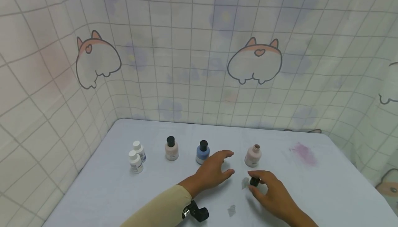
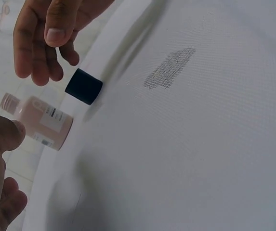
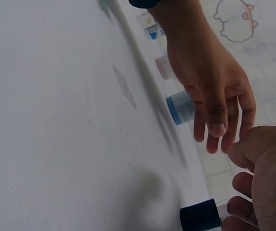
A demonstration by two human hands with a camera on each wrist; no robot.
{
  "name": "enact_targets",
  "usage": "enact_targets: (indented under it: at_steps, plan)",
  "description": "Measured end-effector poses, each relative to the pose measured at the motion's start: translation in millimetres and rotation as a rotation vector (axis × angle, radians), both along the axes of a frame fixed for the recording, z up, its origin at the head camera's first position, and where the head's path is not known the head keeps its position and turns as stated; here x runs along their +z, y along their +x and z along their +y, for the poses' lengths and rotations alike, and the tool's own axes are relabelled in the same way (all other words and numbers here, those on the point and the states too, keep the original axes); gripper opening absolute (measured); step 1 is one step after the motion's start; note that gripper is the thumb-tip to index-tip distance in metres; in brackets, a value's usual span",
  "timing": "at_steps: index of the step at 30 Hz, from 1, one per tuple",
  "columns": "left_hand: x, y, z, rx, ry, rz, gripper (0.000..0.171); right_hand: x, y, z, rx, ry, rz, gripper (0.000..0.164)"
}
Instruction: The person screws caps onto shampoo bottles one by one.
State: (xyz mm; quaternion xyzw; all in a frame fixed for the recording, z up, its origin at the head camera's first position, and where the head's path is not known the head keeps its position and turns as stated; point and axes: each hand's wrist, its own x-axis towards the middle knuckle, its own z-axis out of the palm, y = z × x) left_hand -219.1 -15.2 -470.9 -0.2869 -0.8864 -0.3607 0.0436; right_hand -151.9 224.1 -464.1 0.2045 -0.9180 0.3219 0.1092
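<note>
A pale pink bottle (image 1: 253,157) without a cap stands upright at the right of the table, its threaded neck bare. My left hand (image 1: 214,171) is held out to the left of it, thumb and fingers apart with nothing between them. In the left wrist view, the left thumb overlaps the edge of the pink bottle (image 2: 46,122). A black cap (image 1: 254,181) sits on the table in front of the bottle. My right hand (image 1: 273,194) hovers around that cap with loosely bent fingers; the left wrist view shows a gap between the fingertips and the cap (image 2: 84,86).
A blue bottle with a black cap (image 1: 203,152) stands just beyond the left hand. Farther left are a capped pale pink bottle (image 1: 171,149) and two small white bottles (image 1: 135,162). Grey patches (image 1: 231,210) and a pink stain (image 1: 304,153) mark the white table (image 1: 102,192). A patterned curtain (image 1: 186,47) hangs behind.
</note>
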Motion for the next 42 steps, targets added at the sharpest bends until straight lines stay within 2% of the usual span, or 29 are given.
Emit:
enact_targets:
  at_steps: [6,19,27,34,42]
  plan:
    - [0.1,-5.0,4,0.007,-0.004,-0.016,0.055,-0.9,-2.8,6,-0.033,0.031,-0.006,0.046]
    - [2.5,-11.3,14,0.027,0.001,-0.048,0.052,-4.8,-13.0,15,-0.081,0.069,-0.112,0.047]
    - [-2.4,-17.3,22,0.002,0.006,-0.028,0.051,-9.2,-16.2,19,-0.082,0.072,-0.113,0.049]
    - [-5.1,-19.6,29,-0.004,0.016,-0.066,0.051,-13.6,-15.3,20,-0.097,0.064,-0.149,0.048]
    - [-10.8,-24.2,36,0.009,0.036,-0.065,0.052,-14.3,-17.8,19,-0.086,0.074,-0.138,0.049]
